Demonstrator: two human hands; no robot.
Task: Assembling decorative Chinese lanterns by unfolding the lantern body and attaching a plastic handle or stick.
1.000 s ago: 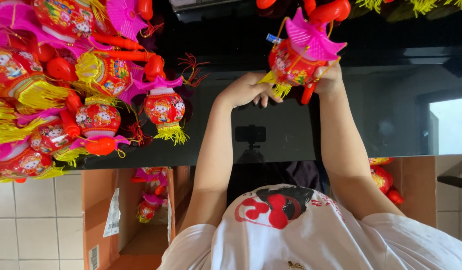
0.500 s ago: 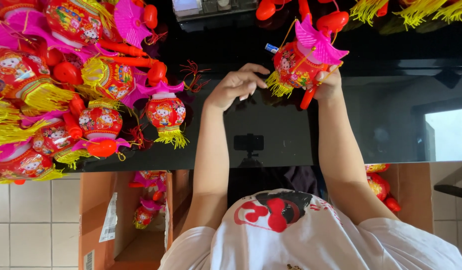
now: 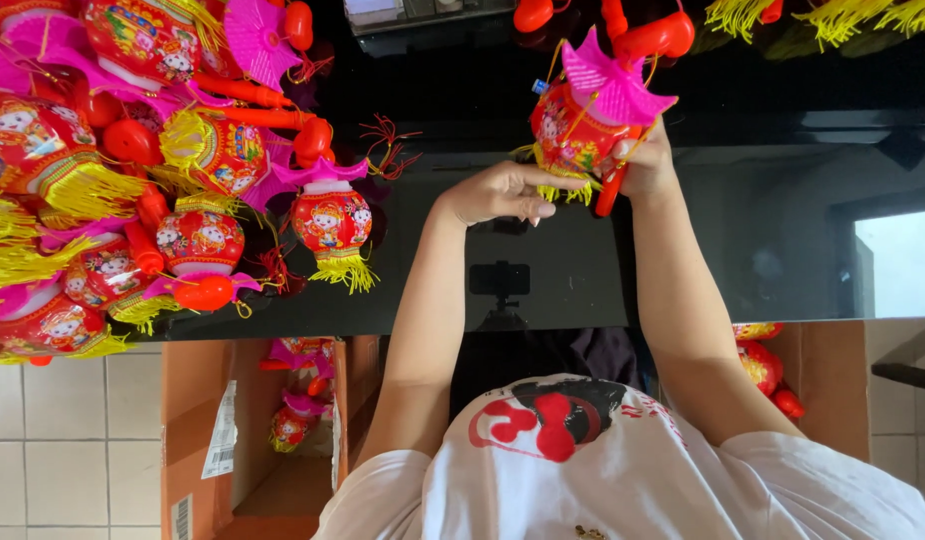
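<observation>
My right hand [image 3: 648, 165] holds a red paper lantern [image 3: 573, 130] with a pink roof and a yellow fringe, up over the black glossy table [image 3: 743, 250]. A red handle stick hangs down beside the lantern, against that hand. My left hand [image 3: 498, 190] reaches in from the left, its fingertips together at the yellow fringe on the lantern's underside. Both forearms stretch out from my white shirt with a red print.
A big heap of similar red, pink and yellow lanterns [image 3: 183, 180] covers the table's left side. A cardboard box [image 3: 198, 440] at lower left holds several lanterns, and another box [image 3: 833, 380] stands at right. More lanterns lie along the far edge [image 3: 663, 35].
My left hand drew back a little from the lantern, then returned to its fringe. The lantern in my right hand has barely shifted.
</observation>
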